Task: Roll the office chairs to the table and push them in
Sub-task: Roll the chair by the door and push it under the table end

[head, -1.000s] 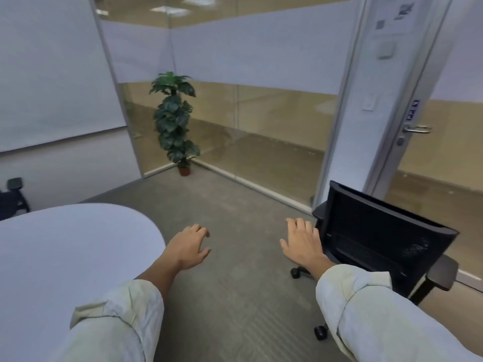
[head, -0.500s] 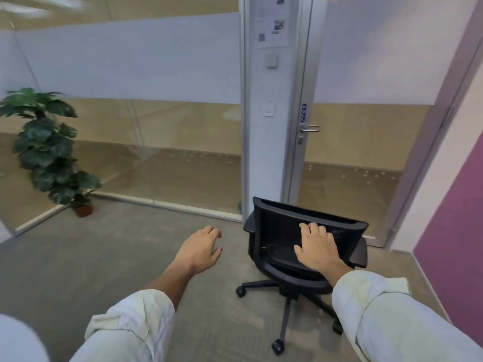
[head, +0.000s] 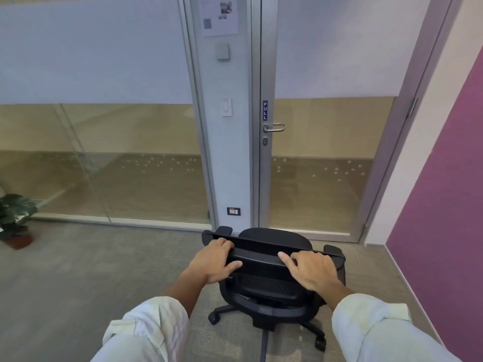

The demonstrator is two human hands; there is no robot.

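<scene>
A black mesh-backed office chair point(head: 264, 284) on castors stands on the grey carpet right in front of me, its seat facing the glass door. My left hand point(head: 213, 261) grips the left part of the backrest's top edge, fingers curled over it. My right hand point(head: 312, 270) holds the right part of the same edge. Both sleeves are light-coloured. The table is out of view.
A glass door point(head: 321, 142) with a lever handle point(head: 273, 128) stands just beyond the chair, with a glass partition point(head: 104, 158) to its left. A magenta wall point(head: 444, 205) runs along the right. A potted plant point(head: 15, 220) sits at the far left on the carpet.
My view has swung right, away from the table, onto the chair. Both hands moved from open in the air to gripping the top of the backrest.
</scene>
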